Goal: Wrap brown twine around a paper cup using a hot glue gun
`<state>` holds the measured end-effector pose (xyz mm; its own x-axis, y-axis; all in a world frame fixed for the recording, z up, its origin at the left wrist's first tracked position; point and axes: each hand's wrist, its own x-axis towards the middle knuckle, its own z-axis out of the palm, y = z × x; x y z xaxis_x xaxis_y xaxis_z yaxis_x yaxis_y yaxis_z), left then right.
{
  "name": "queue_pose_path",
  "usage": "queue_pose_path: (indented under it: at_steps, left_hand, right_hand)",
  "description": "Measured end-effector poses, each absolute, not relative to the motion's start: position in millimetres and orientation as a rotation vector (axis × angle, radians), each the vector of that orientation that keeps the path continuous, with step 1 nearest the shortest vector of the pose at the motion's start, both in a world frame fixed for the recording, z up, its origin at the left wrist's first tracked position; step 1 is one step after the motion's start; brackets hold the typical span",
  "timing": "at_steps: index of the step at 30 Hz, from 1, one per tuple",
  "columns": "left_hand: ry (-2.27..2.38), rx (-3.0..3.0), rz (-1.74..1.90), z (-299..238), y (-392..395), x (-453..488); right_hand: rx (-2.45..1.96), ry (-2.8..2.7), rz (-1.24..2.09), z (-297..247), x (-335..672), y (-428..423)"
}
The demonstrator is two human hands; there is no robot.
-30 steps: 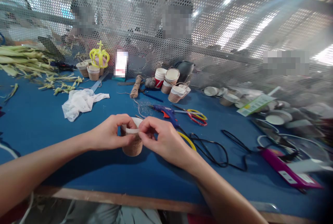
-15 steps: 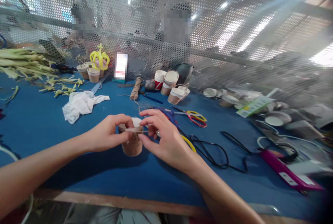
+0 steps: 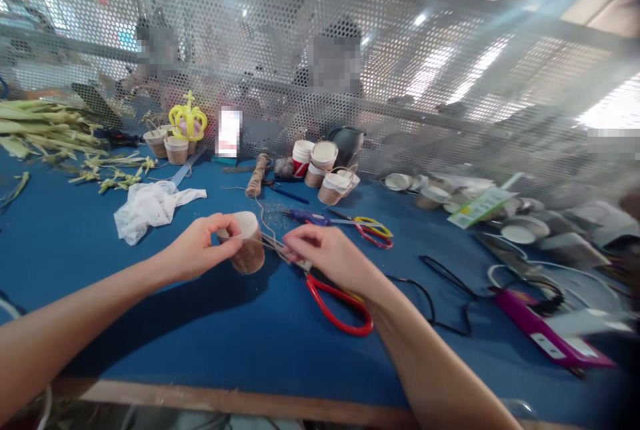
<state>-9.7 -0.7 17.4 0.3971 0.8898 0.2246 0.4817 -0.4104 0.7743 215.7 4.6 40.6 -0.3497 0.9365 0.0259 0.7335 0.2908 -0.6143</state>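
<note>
My left hand (image 3: 203, 248) pinches the rim of a small paper cup (image 3: 251, 253) wrapped in brown material. The cup tilts slightly and is held up near the table top. To its right, my right hand (image 3: 327, 253) has its fingertips closed on a thin twine (image 3: 268, 222), which stretches across to the cup. That twine runs back to a spool of twine (image 3: 257, 177). Beneath my right hand lie red-handled scissors (image 3: 327, 317), their blades pointing toward the cup and partly covered by my fingers.
Beyond my right hand are a blue glue gun (image 3: 307, 217) and scissors with yellow and red handles (image 3: 375, 238). White cloth (image 3: 147, 210) lies left. Finished-looking cups (image 3: 334, 188) stand behind. A purple power strip (image 3: 525, 323) and black cable (image 3: 453, 277) occupy the right.
My right hand has drawn away from the cup to the right, pulling the twine out. The cup has shifted up and left and tilted. The red-handled scissors are now exposed.
</note>
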Motion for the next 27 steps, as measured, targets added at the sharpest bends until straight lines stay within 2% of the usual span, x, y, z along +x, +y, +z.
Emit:
queue_pose_path:
  at_steps: [2,4,12,16,23,27]
  left_hand:
    - [1.168,2.127,0.831,19,-3,-10]
    - [1.149,2.211,0.809,21,-5,-10]
    - [1.078,2.350,0.694,27,-6,-14]
    - [1.093,2.324,0.681,26,-5,-16]
    - [1.086,2.129,0.724,24,3,-19]
    - [1.102,1.988,0.764,23,8,-18]
  right_hand:
    - [-1.816,-2.076,0.386,43,227,20]
    - [-1.955,-2.013,0.254,41,241,36]
    - [-2.209,-1.924,0.465,10,262,68]
    - [-2.054,-1.760,0.573,15,259,63]
    - [-1.519,-1.651,0.881,52,235,15]
    - [-1.212,-1.594,1.026,47,217,-11]
